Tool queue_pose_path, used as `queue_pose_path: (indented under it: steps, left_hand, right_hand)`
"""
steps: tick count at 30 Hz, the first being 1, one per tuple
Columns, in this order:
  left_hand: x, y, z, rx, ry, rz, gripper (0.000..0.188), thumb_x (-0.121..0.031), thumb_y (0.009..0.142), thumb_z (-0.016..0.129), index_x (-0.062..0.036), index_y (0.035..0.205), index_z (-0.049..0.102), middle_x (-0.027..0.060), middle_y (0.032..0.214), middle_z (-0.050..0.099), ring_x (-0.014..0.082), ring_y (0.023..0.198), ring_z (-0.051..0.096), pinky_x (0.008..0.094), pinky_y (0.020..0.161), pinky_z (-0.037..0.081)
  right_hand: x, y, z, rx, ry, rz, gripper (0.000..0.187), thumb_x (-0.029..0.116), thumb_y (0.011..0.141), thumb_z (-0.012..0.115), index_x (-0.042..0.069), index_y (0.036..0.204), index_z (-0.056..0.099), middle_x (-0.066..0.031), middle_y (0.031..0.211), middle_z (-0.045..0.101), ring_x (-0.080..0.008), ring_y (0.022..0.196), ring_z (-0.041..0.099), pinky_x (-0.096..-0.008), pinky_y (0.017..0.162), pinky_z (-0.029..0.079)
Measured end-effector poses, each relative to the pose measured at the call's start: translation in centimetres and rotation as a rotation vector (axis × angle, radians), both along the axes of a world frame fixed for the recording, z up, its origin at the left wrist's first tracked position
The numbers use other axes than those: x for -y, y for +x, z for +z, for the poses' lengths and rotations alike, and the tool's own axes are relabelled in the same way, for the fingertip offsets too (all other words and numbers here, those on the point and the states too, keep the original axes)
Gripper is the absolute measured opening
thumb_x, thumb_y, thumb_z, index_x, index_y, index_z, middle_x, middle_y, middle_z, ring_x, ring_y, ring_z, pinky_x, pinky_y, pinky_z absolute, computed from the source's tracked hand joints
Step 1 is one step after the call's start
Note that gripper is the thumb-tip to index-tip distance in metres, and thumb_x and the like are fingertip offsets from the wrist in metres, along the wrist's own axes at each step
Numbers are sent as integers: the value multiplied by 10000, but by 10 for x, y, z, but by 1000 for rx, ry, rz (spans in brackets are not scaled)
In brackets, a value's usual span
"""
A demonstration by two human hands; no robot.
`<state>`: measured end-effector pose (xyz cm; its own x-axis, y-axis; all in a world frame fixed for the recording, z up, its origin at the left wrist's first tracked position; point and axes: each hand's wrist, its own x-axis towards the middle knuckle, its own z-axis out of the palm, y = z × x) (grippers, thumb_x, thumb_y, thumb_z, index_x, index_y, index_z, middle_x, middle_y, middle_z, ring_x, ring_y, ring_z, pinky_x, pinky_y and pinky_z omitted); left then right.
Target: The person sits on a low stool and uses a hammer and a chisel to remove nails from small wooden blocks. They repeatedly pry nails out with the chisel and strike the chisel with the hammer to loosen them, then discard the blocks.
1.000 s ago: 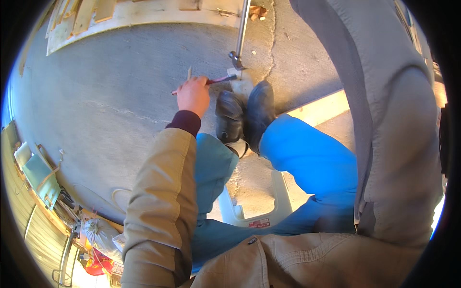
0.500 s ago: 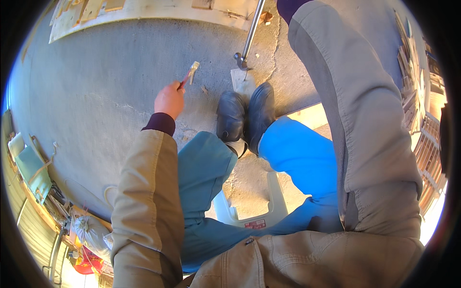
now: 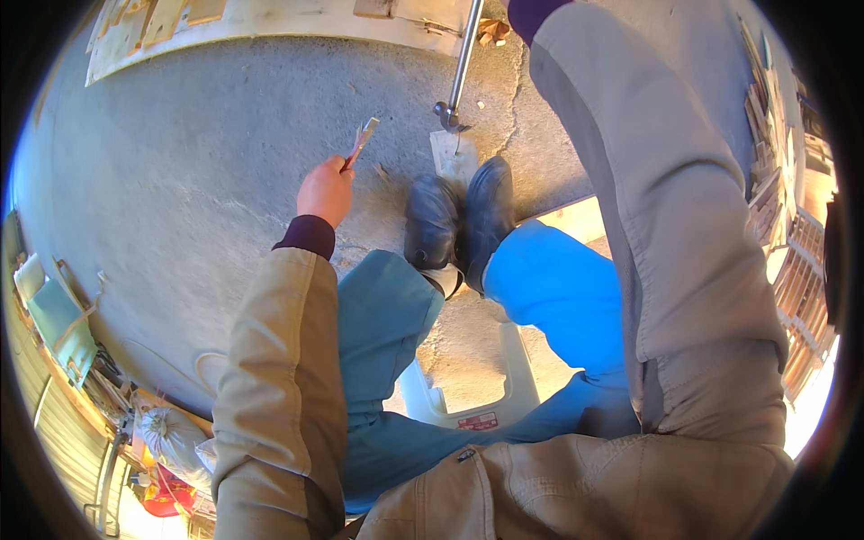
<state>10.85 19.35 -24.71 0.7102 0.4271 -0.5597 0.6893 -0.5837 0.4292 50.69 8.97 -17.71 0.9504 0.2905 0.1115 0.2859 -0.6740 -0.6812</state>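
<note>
A rough grey concrete floor [image 3: 180, 180] fills the view, seen from above by a seated person. Nearest are tan jacket sleeves and blue trouser legs, with a white plastic stool [image 3: 468, 396] between the knees. Farther out, two dark shoes [image 3: 459, 220] rest side by side on the floor. The left hand [image 3: 324, 191] is raised over the concrete, its fingers pinched on a small flat tool [image 3: 362, 142] that sticks up and away. The right arm reaches up out of view, so whether that hand is closed cannot be told. Beyond stand a metal rod [image 3: 461, 58] and pale boards [image 3: 270, 18].
</note>
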Motion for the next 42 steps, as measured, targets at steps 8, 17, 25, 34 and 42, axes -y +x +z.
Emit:
queue_pose_path:
  steps: [8, 17, 25, 34, 42]
  left_hand:
    - [-3, 15, 31, 69, -57, 56, 218, -249, 950, 627, -49, 1008, 689, 246, 934, 688, 448, 932, 651, 508, 785, 510]
    - [-13, 34, 132, 262, -108, 151, 255, -256, 936, 644, -43, 1060, 710, 242, 921, 696, 420, 895, 665, 469, 793, 517]
    - [-9, -39, 238, 406, -15, 200, 225, -230, 914, 677, -22, 991, 713, 222, 851, 689, 377, 817, 665, 447, 739, 509]
    - [-15, -43, 251, 472, -115, 262, 207, -217, 893, 688, -18, 942, 712, 201, 797, 683, 347, 754, 665, 436, 704, 509]
    - [-37, -71, 203, 325, -46, 241, 226, -232, 857, 713, -29, 957, 728, 212, 874, 709, 380, 859, 684, 459, 761, 523]
  right_hand:
    - [45, -80, -17, -809, 676, -84, 302, 293, 989, 655, 18, 881, 593, -23, 593, 517, -201, 500, 552, -379, 522, 477]
    - [138, -174, 94, -653, 396, -43, 359, 317, 1036, 600, 69, 778, 580, 9, 596, 497, -95, 549, 455, -291, 508, 373]
    - [142, -295, 125, -220, 417, 415, 105, 141, 931, 636, 61, 870, 668, -101, 704, 599, -207, 668, 599, -362, 606, 468]
    - [132, -254, 285, -294, 725, 250, 254, 226, 991, 653, 64, 801, 610, 11, 646, 523, -90, 576, 515, -297, 525, 430]
    - [193, -252, 292, -434, 1106, -14, 285, 287, 1030, 626, 36, 914, 558, -2, 720, 465, -97, 512, 402, -298, 525, 414]
